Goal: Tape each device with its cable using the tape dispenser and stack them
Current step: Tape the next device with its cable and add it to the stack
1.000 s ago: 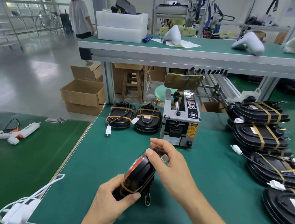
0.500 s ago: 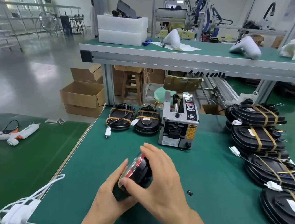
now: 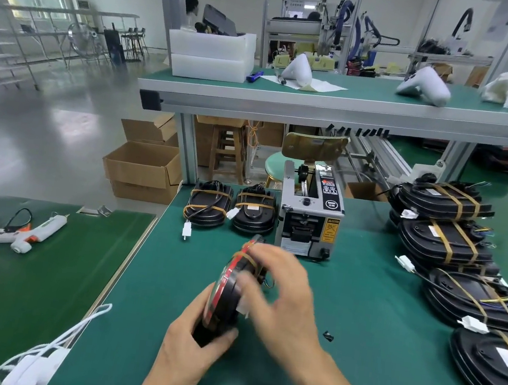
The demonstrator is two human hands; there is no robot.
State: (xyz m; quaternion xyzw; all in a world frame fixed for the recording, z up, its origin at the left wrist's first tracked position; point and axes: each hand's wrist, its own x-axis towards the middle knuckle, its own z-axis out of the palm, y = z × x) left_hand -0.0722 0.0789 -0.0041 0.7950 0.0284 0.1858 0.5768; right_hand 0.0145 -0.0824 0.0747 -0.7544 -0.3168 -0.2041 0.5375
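Note:
A black device with a red rim point(image 3: 226, 289) stands on edge above the green table point(image 3: 352, 363), a tan tape band round its top. My left hand point(image 3: 191, 350) grips its lower end from below. My right hand point(image 3: 280, 294), blurred, lies over its right face, fingers curled on it near a white connector. The grey tape dispenser point(image 3: 309, 219) stands just behind. Two taped devices point(image 3: 231, 207) lie left of the dispenser. Stacks of taped devices point(image 3: 455, 240) run along the right side.
A small black scrap point(image 3: 327, 336) lies on the mat right of my hands. A glue gun point(image 3: 28, 231) rests on the left table. White cord point(image 3: 62, 338) hangs at the near left edge. Cardboard boxes point(image 3: 142, 167) and a raised bench point(image 3: 340, 103) stand behind.
The device has been lifted and turned more upright. My right hand slid from its top down over its right face; my left hand keeps its hold below.

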